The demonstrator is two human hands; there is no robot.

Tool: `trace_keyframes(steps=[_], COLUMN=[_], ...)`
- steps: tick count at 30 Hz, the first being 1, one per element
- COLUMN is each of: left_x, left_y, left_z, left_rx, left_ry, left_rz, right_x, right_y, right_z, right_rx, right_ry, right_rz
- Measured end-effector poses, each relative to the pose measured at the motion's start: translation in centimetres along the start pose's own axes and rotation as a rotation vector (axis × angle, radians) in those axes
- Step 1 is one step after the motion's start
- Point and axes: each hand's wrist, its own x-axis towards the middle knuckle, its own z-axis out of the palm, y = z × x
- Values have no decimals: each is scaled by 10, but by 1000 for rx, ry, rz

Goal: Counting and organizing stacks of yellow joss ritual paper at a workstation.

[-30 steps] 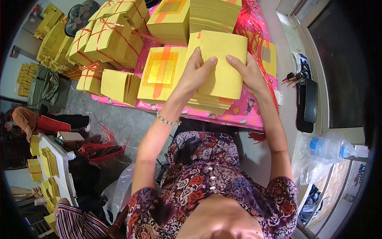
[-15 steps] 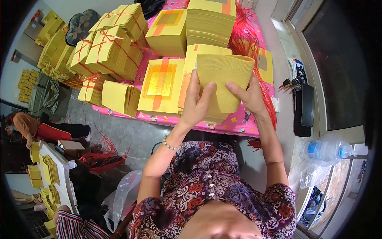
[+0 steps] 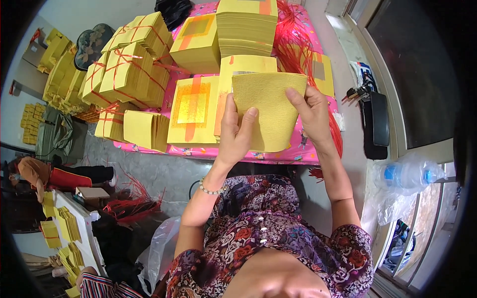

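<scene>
Between my two hands is a sheaf of yellow paper [image 3: 271, 111], held up over the near edge of the pink-covered table [image 3: 293, 156]. My left hand [image 3: 237, 126] grips its left side, thumb on the face toward me. At the upper right edge my right hand [image 3: 310, 109] pinches it, thumb in front and fingers curled. How many sheets are in it I cannot tell. Behind it, partly hidden, lies a yellow paper stack [image 3: 248, 64]. Left of that is another stack with a gold foil square [image 3: 192, 105] and an orange stripe.
Bundles tied with red ribbon [image 3: 126, 74] are piled at the table's left. Tall paper stacks [image 3: 246, 32] stand at the back, beside loose red strands [image 3: 293, 39]. A plastic bottle [image 3: 405, 174] lies at the right. A person [image 3: 37, 174] bends over at the far left.
The sheaf has flattened from a curled, folded shape into a broader face. My right hand has shifted up to its upper right edge. The whole view has moved slightly.
</scene>
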Motion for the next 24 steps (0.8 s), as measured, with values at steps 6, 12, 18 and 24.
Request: trace_keyframes(steps=[6,12,18,24], left_x=[-1,0,5,13], left_y=[-1,-7,-16,-25], left_z=[9,20,24,30], left_rx=[-42,-65,-105,-103], left_ry=[-62,-91,-100,-147], left_rz=[-74,-158,-216,-286], right_x=[-4,-13,-36,-40], right_y=[-4,-5,1,8], right_z=[-13,-33,-44,-58], right_rx=[7,13,-71,-159], right_ry=[63,94,40,60], right_rz=[-5,72,206,201])
